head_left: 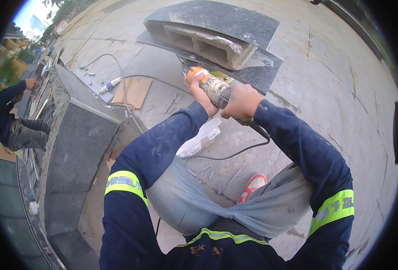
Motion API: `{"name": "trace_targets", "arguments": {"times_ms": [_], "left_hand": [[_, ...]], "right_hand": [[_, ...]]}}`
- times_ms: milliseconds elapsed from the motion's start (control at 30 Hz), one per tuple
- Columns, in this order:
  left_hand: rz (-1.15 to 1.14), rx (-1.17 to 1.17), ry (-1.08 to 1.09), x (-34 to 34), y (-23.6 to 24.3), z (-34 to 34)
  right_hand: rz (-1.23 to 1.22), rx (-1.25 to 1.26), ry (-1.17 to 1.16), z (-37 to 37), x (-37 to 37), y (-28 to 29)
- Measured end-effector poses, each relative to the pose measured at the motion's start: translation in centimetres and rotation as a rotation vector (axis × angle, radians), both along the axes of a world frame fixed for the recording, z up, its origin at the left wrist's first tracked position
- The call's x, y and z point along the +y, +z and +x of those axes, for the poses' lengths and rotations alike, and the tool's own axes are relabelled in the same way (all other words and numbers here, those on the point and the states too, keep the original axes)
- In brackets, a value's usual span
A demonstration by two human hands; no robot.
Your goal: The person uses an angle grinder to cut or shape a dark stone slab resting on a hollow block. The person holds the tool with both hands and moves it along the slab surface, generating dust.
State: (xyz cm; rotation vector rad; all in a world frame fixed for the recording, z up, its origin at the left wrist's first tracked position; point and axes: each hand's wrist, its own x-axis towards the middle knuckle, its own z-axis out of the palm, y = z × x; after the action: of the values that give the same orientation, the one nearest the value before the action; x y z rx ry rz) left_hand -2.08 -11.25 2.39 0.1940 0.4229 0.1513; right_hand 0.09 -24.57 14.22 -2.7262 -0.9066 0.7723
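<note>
Both hands are closed around a dusty angle grinder (217, 90) with an orange head and a worn body. My left hand (202, 95) grips it near the head, and my right hand (243, 102) wraps the rear of the body. Just beyond the tool, a dark grey stone slab (271, 74) lies under a hollow concrete block (208, 48). A second dark slab (212, 17) rests on top of the block. The grinder's head is close to the lower slab's near edge; its disc is mostly hidden, so contact cannot be made out.
A black cable (235, 155) runs from the grinder's rear. Another cable with a blue-and-white connector (110, 85) crosses the floor by a wooden board (131, 92). A stone-faced ledge (80, 148) stands at left, with another person (14, 114) beyond it. Loose bolts (234, 176) lie near my shoe.
</note>
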Motion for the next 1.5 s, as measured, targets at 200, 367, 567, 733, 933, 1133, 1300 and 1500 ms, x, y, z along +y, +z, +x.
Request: {"name": "trace_targets", "arguments": {"times_ms": [200, 367, 567, 733, 933, 1133, 1300, 1500], "left_hand": [[0.03, -0.029, -0.021, -0.4, -0.1, -0.2], [0.045, -0.023, 0.007, -0.9, 0.0, -0.5], [0.055, -0.024, -0.001, -1.6, 0.6, -1.0], [0.062, -0.024, 0.002, -2.2, 1.0, -1.3], [0.064, -0.025, 0.002, -3.2, 1.5, -1.8], [0.047, -0.009, -0.003, -4.1, 2.1, -2.3], [0.073, -0.035, -0.015, -4.8, 2.2, -2.7], [0.098, 0.02, 0.019, -5.5, 2.6, -2.7]], "right_hand": [[-0.008, -0.033, 0.02, -0.3, -0.5, 0.1], [-0.005, -0.042, 0.056, -0.5, -1.0, 0.3], [-0.006, -0.045, 0.038, -0.8, -1.5, 0.4], [0.029, -0.046, 0.04, -1.1, -2.2, 0.6], [0.111, -0.073, 0.1, -1.0, -3.3, 0.0], [0.059, -0.079, 0.069, -1.9, -4.1, 1.1], [0.052, -0.086, 0.082, -2.0, -4.8, 1.2], [0.032, -0.075, 0.06, -2.1, -5.2, 1.1]]}}
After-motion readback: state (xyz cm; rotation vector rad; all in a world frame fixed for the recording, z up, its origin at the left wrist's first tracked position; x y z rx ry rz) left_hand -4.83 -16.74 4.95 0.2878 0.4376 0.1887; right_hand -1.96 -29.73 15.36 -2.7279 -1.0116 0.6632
